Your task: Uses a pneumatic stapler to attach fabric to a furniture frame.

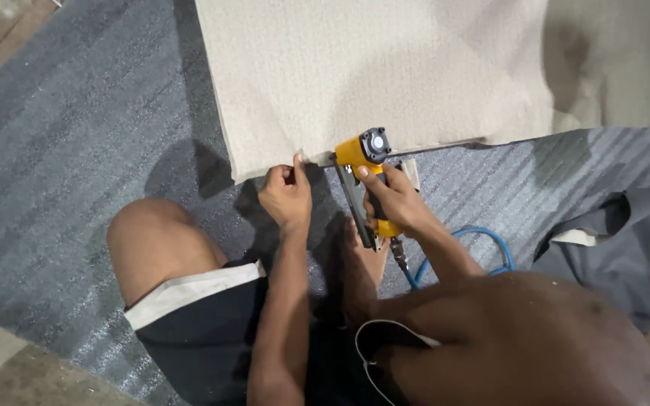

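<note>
My right hand (393,199) grips a yellow and black pneumatic staple gun (362,150), its nose pressed against the near edge of a beige fabric-covered panel (385,68). My left hand (286,195) pinches the beige fabric at that same edge, just left of the gun, fingers closed on the cloth. A blue air hose (483,237) runs from the gun's handle off to the right, behind my right forearm.
I sit on a grey carpeted floor (62,150), my bare left knee (148,240) raised at the lower left. A piece of grey cloth (618,240) lies crumpled at the right. A thin white cord (366,331) loops near my lap.
</note>
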